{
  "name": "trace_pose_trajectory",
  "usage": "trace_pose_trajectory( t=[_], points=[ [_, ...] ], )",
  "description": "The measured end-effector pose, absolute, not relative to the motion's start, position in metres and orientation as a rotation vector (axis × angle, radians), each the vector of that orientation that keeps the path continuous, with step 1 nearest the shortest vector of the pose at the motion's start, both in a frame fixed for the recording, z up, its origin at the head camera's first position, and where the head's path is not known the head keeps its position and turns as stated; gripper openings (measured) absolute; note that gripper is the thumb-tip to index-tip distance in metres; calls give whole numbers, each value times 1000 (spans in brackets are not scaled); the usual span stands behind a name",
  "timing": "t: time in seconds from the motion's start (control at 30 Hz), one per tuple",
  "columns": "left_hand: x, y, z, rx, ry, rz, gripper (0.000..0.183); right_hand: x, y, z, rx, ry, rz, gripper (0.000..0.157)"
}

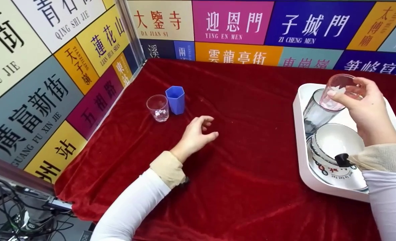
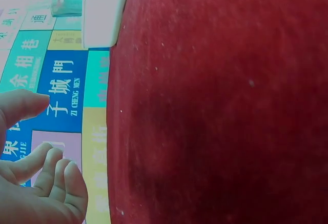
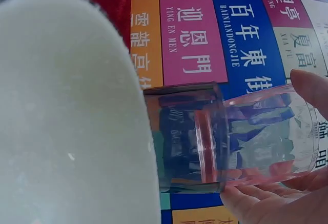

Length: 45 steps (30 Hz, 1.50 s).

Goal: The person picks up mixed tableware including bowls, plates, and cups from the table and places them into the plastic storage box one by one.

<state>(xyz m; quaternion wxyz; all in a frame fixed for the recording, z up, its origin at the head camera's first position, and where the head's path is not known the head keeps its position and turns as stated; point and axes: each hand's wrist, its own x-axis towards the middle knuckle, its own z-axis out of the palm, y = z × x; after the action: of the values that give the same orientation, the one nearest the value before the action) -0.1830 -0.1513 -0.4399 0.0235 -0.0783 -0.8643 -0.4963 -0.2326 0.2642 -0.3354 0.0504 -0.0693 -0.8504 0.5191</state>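
My right hand (image 1: pixel 370 107) grips a clear pink-tinted cup (image 1: pixel 328 102) between thumb and fingers. Below it a tall clear glass (image 1: pixel 316 117) leans inside the white tray (image 1: pixel 298 134). In the right wrist view, one end of the pink cup (image 3: pixel 271 137) meets the rim of the glass (image 3: pixel 179 142). A white bowl (image 1: pixel 338 142) sits in front of the glass, on a printed plate (image 1: pixel 338 175). My left hand (image 1: pixel 196 135) hovers over the red cloth with its fingers loosely bent and holds nothing. Nearest to it stand a blue hexagonal cup (image 1: pixel 176 100) and a clear cup (image 1: pixel 158 108).
A red velvet cloth (image 1: pixel 244 160) covers the table. Panels with Chinese lettering (image 1: pixel 231 20) rise along the back and left sides. Black cables (image 1: pixel 4 207) lie below the table's left edge.
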Motion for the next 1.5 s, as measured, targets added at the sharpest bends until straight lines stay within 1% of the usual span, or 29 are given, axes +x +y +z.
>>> trace_pose_trajectory(
  t=[0.33, 0.73, 1.0, 1.23, 1.5],
  points=[
    [-185, -161, -445, -170, -2687, -1538, 53, -237, 266, -344, -215, -2744, 1467, 96],
    [-191, -179, -450, -89, -2648, -1516, 52, -243, 271, -351, -208, -2865, 1514, 107],
    [-195, -189, -452, -52, -2624, -1498, 52, -242, 270, -351, -187, -2916, 1580, 108],
    [-199, -193, -454, -6, -2628, -1475, 51, -242, 273, -358, -171, -2943, 1476, 108],
    [-202, -199, -456, 43, -2618, -1450, 51, -240, 272, -355, -160, -2952, 1439, 107]
  ],
)
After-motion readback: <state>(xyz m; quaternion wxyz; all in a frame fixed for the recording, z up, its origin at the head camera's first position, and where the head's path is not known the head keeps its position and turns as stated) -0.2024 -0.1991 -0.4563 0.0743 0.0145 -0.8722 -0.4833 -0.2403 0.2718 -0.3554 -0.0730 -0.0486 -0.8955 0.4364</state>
